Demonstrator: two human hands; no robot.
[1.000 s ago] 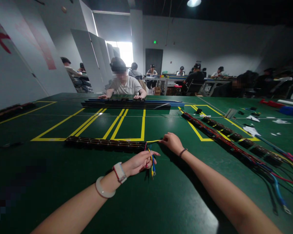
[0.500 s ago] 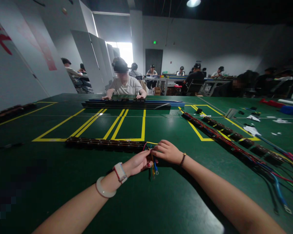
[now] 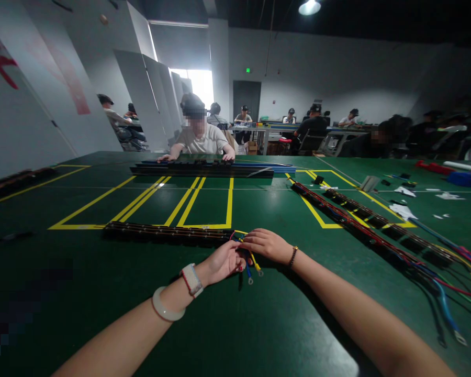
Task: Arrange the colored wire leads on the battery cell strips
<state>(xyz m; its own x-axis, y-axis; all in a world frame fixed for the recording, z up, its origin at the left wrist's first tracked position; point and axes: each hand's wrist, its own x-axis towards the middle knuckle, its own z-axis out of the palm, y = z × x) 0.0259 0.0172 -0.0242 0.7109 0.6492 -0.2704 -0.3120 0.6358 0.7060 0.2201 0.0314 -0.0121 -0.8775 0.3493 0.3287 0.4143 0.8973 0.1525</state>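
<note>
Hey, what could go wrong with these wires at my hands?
The yellow wire and blue wire hang close together by the left hand, so they might tangle. A pull could shift the dark strip they seem to leave. The right hand partly covers the yellow wire, so a pinch might go unnoticed.

The left hand (image 3: 222,263) and the right hand (image 3: 268,245) meet near the end of a long black strip (image 3: 167,232); blue and yellow wires (image 3: 255,262) with ring terminals (image 3: 250,281) hang at their fingers; on the green tabletop (image 3: 220,330), to the right, lie two wired strips (image 3: 337,213); opposite, another person (image 3: 201,139) has both hands at dark rails (image 3: 204,170).
</note>
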